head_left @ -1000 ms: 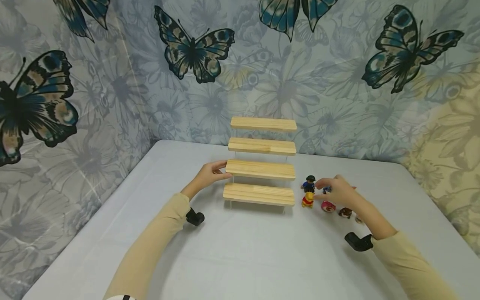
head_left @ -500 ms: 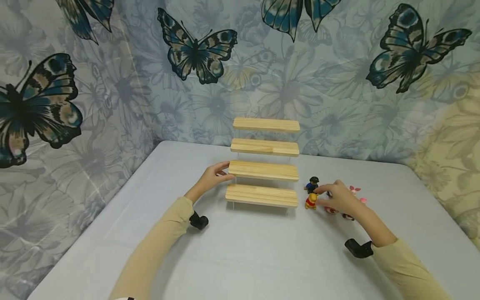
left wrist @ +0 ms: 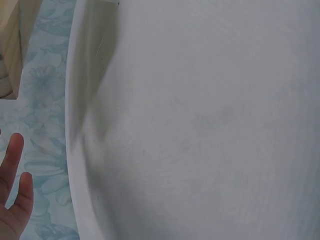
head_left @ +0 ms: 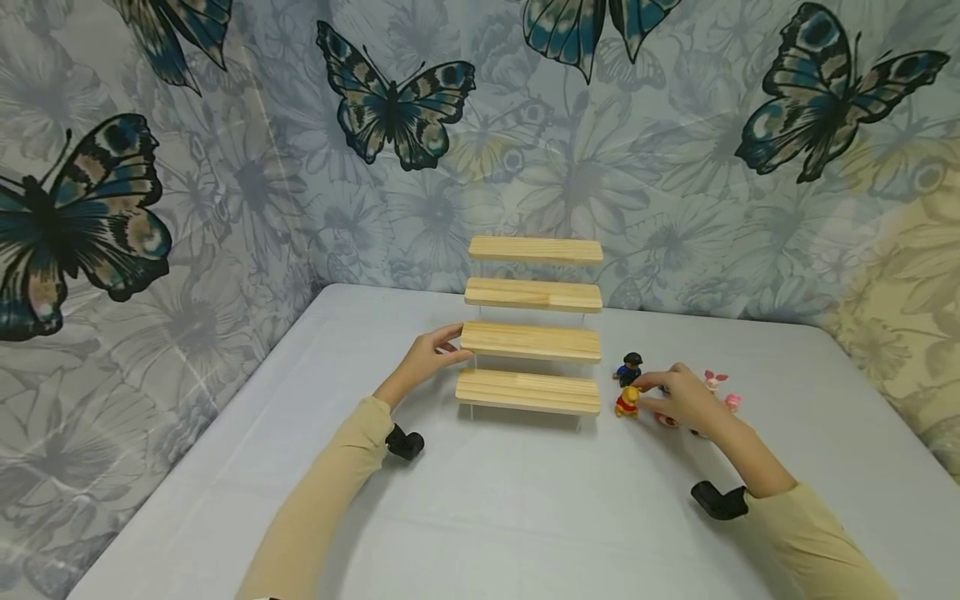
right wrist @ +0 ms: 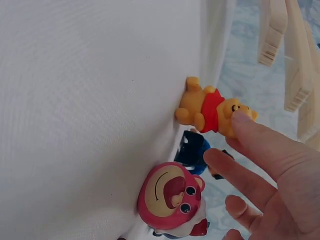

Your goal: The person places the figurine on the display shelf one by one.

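Observation:
A four-tier wooden display shelf [head_left: 530, 342] stands on the white table. My left hand [head_left: 426, 360] holds the left end of its second tier from the bottom, index finger at the top edge and thumb lower. Loose fingertips [left wrist: 14, 147] show in the left wrist view, below a board end. To the shelf's right, a yellow bear figurine [right wrist: 212, 112] in a red shirt stands upright on the table. My right hand [head_left: 686, 396] pinches its head between thumb and index finger, the other fingers loosely bent. A dark-capped, blue-clad figurine [head_left: 630, 369] is just behind the bear.
Beneath my right hand is a pink bear figurine [right wrist: 167, 192], partly hidden in the head view. Beyond the hand stand a pink-eared figurine [head_left: 714, 381] and another pink one [head_left: 732, 402]. Butterfly-patterned wall covering [head_left: 397, 217] backs the table [head_left: 510, 500].
My right hand has lowered slightly and its fingers have come in around the yellow bear's head. The left hand stays at the shelf. The head view has shifted a little.

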